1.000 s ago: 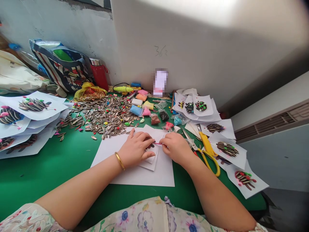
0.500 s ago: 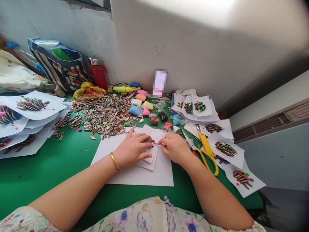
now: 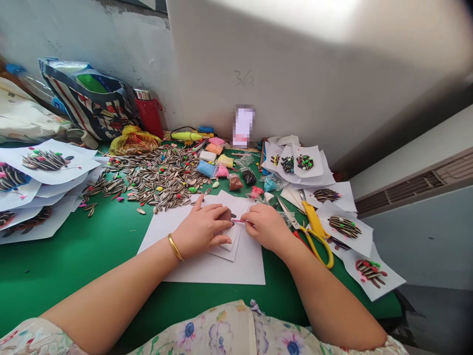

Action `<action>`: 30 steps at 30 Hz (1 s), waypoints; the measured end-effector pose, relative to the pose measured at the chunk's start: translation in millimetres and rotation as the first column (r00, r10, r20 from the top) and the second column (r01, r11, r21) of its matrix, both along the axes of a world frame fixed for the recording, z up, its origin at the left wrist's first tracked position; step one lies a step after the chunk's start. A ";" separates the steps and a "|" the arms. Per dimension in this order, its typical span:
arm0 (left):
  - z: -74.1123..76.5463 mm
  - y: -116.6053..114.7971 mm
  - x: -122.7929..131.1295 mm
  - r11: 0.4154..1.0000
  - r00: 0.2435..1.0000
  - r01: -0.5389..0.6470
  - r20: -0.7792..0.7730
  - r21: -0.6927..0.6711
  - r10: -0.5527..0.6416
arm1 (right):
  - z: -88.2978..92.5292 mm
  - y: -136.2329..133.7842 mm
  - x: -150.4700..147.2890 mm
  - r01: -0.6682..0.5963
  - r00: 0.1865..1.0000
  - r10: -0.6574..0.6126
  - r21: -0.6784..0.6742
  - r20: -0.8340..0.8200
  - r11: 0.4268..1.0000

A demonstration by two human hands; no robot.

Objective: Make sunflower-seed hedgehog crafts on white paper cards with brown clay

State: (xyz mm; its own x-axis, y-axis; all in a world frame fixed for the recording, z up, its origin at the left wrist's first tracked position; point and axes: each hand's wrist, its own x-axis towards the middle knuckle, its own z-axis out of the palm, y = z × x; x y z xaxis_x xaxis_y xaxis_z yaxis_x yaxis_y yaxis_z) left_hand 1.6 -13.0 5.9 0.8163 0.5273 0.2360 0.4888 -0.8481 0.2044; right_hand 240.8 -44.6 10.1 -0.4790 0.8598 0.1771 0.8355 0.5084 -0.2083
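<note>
My left hand [image 3: 203, 224], a gold bangle at its wrist, lies with fingers spread over small white paper squares [image 3: 229, 254] stacked on a larger white sheet [image 3: 185, 271]. Brown clay [image 3: 223, 215] with dark tips shows just beyond its fingers, partly hidden by them. My right hand [image 3: 264, 224] is closed in a pinch on a thin pink stick [image 3: 238, 221]. The stick's left end points to the brown clay near my left fingertips; whether it touches is too small to tell.
Sunflower seeds [image 3: 166, 172] are heaped behind the sheet, beside bagged coloured clay [image 3: 235, 182]. Scissors [image 3: 310, 234] and a yellow cutter [image 3: 314, 219] lie right. Papers with seed hedgehogs [image 3: 345, 227] sit at right; more paper [image 3: 55, 175] is stacked left. A red bottle [image 3: 151, 118] stands behind.
The pink stick and my right fingers have shifted slightly left, toward the brown clay. My left hand stays in place on the paper, and the whole view has drifted a little.
</note>
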 end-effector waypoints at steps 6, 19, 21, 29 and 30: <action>0.9 -0.4 1.3 1.000 1.000 0.002 0.009 -0.009 -0.002 | 2.0 -0.7 -0.6 -0.033 0.999 0.033 -0.021 0.003 0.999; 1.1 -0.9 1.3 0.999 1.000 -0.015 0.014 -0.051 0.016 | 13.2 -8.9 1.5 0.037 0.999 -0.039 -0.038 -0.036 0.999; 1.5 -1.1 2.1 0.998 1.000 -0.021 0.019 -0.059 0.022 | 13.8 -10.4 0.2 0.006 0.999 -0.008 -0.060 -0.036 0.998; -1.1 -0.3 2.6 0.997 1.000 -0.025 -0.001 -0.067 0.025 | 3.3 -8.8 -6.7 -0.006 0.998 0.006 0.001 0.065 1.000; -1.2 -0.3 2.6 0.997 1.000 -0.026 -0.006 -0.070 0.026 | 3.3 -8.8 -7.1 0.003 0.997 -0.004 0.015 0.078 1.000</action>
State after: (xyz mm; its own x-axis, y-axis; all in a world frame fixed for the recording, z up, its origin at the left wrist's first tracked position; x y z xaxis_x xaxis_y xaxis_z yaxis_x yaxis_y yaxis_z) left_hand 4.2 -13.3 4.7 0.8032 0.5632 0.1940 0.5114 -0.8190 0.2603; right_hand 233.7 -53.5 13.3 -0.4891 0.8589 0.1517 0.8505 0.5082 -0.1352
